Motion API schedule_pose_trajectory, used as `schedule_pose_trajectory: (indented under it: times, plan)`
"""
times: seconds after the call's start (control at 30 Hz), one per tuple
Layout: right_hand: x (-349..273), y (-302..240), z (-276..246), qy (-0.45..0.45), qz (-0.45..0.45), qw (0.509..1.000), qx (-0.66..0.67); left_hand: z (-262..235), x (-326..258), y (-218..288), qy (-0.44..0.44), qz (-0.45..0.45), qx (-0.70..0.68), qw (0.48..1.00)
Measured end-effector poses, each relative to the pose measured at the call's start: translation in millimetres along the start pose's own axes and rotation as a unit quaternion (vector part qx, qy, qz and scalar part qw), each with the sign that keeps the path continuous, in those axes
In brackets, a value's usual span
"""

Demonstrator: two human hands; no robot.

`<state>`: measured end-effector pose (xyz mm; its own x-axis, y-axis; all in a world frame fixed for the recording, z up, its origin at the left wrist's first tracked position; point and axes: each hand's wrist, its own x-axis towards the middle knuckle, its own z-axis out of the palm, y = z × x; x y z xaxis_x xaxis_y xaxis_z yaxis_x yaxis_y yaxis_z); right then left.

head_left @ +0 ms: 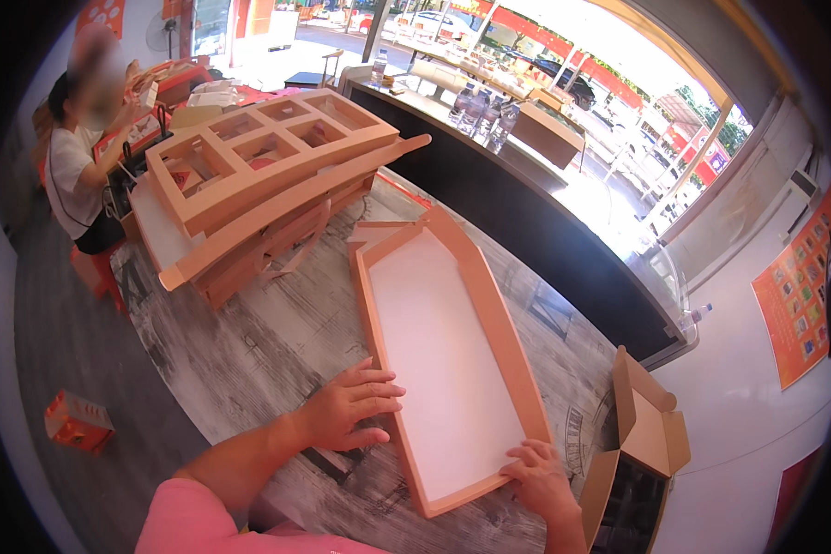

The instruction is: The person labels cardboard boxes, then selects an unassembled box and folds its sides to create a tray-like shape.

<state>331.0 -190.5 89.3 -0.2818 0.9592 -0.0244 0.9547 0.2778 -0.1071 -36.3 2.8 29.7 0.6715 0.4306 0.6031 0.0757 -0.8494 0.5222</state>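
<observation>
At the centre of the frame, the flat left hand (pixel 349 406) presses the long orange cardboard tray (pixel 443 355) by its side wall, while the right hand (pixel 537 475) pinches its lower corner. Uneven pressure could likely buckle the thin wall or skew the fold.

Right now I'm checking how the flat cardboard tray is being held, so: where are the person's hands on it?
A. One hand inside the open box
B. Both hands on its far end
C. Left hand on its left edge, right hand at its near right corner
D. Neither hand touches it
C: the left hand presses the left edge of the cardboard tray, and the right hand grips its near right corner.
</observation>
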Motion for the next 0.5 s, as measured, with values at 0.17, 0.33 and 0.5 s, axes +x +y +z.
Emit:
schedule_pose_trajectory:
  times: [0.17,0.33,0.5]
  plan:
    - [-32,64,4,0.049,0.192,0.966,-0.167,-4,3,-4,0.063,0.015,0.006,0.998]
    - [-6,42,-20,0.164,0.282,0.938,-0.115,-29,7,-8,0.175,-0.006,0.063,0.983]
    - [53,-83,-13,0.171,0.045,0.983,0.055,-52,-3,-28,0.264,-0.087,0.039,0.960]
